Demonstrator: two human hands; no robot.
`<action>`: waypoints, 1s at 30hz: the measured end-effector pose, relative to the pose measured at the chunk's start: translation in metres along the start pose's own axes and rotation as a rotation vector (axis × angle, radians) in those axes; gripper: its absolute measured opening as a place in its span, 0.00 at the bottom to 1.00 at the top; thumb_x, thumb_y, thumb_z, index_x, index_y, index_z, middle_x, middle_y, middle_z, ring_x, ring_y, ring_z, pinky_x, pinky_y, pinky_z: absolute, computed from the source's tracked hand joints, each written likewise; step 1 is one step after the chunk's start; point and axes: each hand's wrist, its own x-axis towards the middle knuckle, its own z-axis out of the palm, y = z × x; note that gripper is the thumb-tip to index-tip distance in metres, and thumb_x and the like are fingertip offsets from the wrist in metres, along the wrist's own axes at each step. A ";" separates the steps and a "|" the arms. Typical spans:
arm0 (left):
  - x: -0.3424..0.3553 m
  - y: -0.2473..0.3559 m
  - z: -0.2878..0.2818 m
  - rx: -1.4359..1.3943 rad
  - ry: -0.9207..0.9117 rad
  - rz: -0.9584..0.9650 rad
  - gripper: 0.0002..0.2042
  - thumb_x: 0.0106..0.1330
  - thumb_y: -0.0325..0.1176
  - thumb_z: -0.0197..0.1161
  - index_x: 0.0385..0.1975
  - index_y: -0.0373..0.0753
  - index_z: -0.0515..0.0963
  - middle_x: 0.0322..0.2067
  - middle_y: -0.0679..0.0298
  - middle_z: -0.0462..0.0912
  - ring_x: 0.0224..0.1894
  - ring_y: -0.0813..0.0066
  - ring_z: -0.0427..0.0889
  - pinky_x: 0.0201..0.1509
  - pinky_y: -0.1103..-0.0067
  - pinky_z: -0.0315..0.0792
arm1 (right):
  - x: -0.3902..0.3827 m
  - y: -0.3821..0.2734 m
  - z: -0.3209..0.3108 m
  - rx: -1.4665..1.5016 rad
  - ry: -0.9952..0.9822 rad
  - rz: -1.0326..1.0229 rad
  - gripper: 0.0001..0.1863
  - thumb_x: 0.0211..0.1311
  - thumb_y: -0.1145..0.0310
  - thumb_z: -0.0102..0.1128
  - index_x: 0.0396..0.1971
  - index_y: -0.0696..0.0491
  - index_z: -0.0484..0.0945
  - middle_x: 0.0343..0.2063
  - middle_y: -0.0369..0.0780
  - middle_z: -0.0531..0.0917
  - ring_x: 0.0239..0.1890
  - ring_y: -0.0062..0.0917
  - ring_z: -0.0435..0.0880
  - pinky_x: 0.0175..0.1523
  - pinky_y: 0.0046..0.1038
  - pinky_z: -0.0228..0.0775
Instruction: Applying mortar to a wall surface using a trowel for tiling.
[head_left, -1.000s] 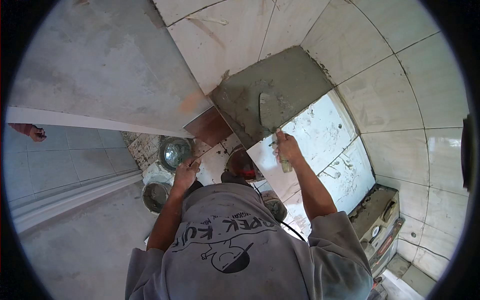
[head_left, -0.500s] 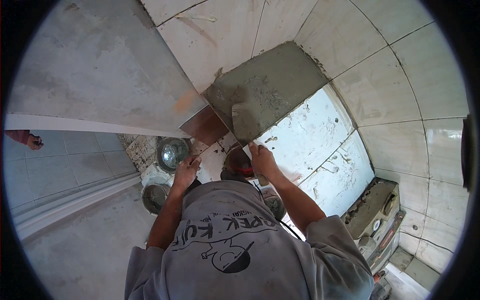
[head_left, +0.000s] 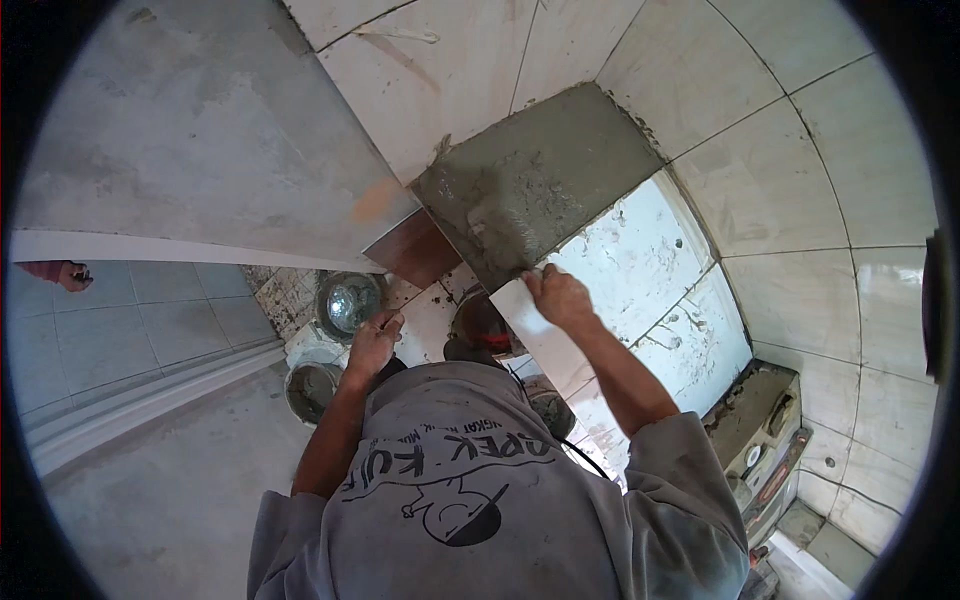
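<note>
Right grip (head_left: 558,296) moved from mortar bed (head_left: 540,180) onto tile edge (head_left: 520,305).

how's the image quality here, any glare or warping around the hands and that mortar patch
Head view: fisheye bends the tile joints toward a black rim; daylight washes out the glossy pale tile beside the right hand; the grey mortar patch stays matte and sharp; the left hand is evenly lit, without motion blur.
</note>
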 end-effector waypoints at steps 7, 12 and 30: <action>0.002 -0.014 -0.007 -0.002 0.048 0.020 0.14 0.63 0.37 0.55 0.42 0.33 0.78 0.24 0.56 0.81 0.27 0.71 0.80 0.34 0.75 0.72 | 0.033 0.042 -0.042 -0.140 0.073 0.105 0.30 0.67 0.46 0.36 0.41 0.61 0.71 0.32 0.56 0.81 0.39 0.48 0.81 0.46 0.44 0.71; 0.004 -0.027 -0.006 0.042 0.068 0.020 0.15 0.63 0.37 0.55 0.43 0.34 0.77 0.25 0.55 0.81 0.29 0.70 0.81 0.36 0.75 0.73 | 0.040 0.045 -0.045 -0.006 0.093 0.121 0.31 0.66 0.44 0.37 0.40 0.62 0.73 0.32 0.58 0.80 0.39 0.50 0.80 0.46 0.45 0.72; 0.006 -0.011 -0.005 0.029 0.056 -0.020 0.15 0.64 0.39 0.56 0.39 0.33 0.78 0.23 0.58 0.80 0.26 0.73 0.78 0.31 0.77 0.71 | 0.087 0.100 -0.078 -0.073 0.260 0.254 0.33 0.66 0.44 0.37 0.40 0.65 0.74 0.34 0.58 0.80 0.41 0.49 0.80 0.48 0.44 0.71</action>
